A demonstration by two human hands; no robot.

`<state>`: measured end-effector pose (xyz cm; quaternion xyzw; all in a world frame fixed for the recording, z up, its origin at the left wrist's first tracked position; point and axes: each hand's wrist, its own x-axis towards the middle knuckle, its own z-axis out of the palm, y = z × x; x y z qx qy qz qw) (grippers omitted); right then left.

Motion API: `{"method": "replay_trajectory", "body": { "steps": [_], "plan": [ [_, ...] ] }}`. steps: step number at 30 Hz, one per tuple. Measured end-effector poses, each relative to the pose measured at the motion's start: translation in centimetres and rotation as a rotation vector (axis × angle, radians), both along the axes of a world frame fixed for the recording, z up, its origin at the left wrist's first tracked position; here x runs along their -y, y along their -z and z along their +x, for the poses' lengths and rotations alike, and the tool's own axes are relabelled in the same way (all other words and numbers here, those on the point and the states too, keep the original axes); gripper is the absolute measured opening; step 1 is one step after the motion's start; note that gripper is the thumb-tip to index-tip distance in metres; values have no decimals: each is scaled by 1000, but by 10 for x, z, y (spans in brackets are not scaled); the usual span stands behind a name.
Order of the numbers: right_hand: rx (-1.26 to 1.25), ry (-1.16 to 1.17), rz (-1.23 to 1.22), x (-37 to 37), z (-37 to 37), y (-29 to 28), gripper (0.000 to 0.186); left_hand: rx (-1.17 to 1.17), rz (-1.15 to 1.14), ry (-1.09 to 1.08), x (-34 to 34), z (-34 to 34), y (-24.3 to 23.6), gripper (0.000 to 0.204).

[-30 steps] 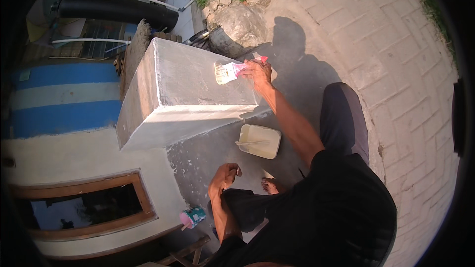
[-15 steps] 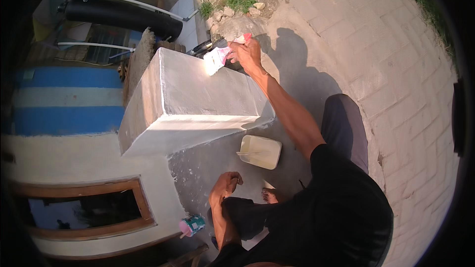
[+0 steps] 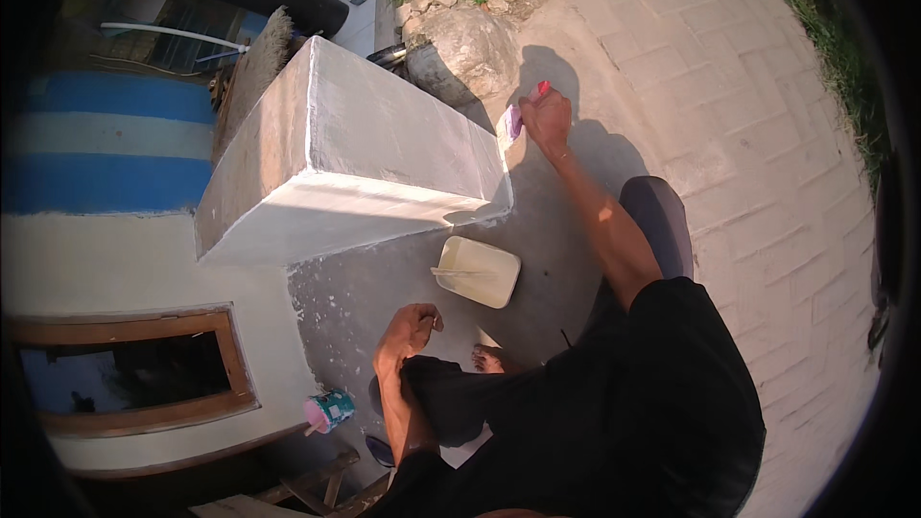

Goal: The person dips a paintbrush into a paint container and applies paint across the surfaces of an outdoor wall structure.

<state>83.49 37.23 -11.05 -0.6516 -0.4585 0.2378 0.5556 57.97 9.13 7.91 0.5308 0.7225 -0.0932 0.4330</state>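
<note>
My right hand (image 3: 547,123) is closed around a paintbrush (image 3: 513,123) with a pinkish-red handle and pale, paint-covered bristles. The bristles meet the near right end of a low masonry wall (image 3: 393,129) with a grey-white coat; whether they press on its face or its edge I cannot tell. My left hand (image 3: 408,328) rests by my bent knee, fingers loosely curled and nothing visible in them. Between my hands, on the grey ground, stands a cream rectangular tub (image 3: 501,290) with a stick in it.
A teal and pink can (image 3: 331,410) lies at lower left, near a wooden-framed window (image 3: 235,364). A boulder (image 3: 465,53) sits beyond the wall, with rubble and grass behind. Paving (image 3: 748,201) runs along the right. Blue and white stripes (image 3: 115,177) cover the wall at left.
My right hand has carried the paintbrush from the wall's top far edge rightward and toward me, to its right end. My left hand stays by the knee. The whole view has shifted slightly.
</note>
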Motion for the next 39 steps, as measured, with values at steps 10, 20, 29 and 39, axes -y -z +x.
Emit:
{"method": "replay_trajectory", "body": {
  "steps": [10,20,29,39],
  "plan": [
    [295,-990,90,174,-92,-14,23,-134,255,-77,0,-29,-11,20],
    [447,-1160,-35,198,-177,75,21,-108,260,-136,14,-47,2,21],
    [603,-972,214,192,-141,56,17,-127,343,-154,21,-47,-2,21],
    [467,-1135,96,231,-121,17,13,-139,342,-131,22,-54,-2,21]
  ]
}}
